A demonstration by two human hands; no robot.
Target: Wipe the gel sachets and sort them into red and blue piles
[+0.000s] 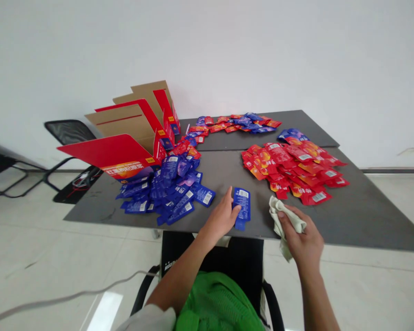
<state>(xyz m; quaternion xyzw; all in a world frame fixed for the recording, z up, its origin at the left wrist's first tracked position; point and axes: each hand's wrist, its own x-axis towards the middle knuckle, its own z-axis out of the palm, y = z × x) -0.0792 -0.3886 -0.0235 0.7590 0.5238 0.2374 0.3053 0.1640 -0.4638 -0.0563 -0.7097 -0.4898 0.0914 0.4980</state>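
Observation:
My left hand [222, 217] rests its fingertips on a blue foil sachet [242, 207] lying on the grey tabletop [207, 184] near the front edge. My right hand [301, 236] grips a crumpled off-white cloth [285, 220], which hangs down past the table's edge. A heap of blue sachets [165, 193] lies to the left of my left hand. To the right, nearer my right hand, spreads a pile of red and orange sachets [293, 168]. A curved line of mixed red and blue sachets [231, 124] runs along the far side.
Opened red-and-kraft cardboard boxes [131, 128] stand at the table's left, with sachets around their base. A black mesh chair [69, 131] sits behind them. A black chair back [210, 250] is directly below me, and a cable crosses the pale floor at left.

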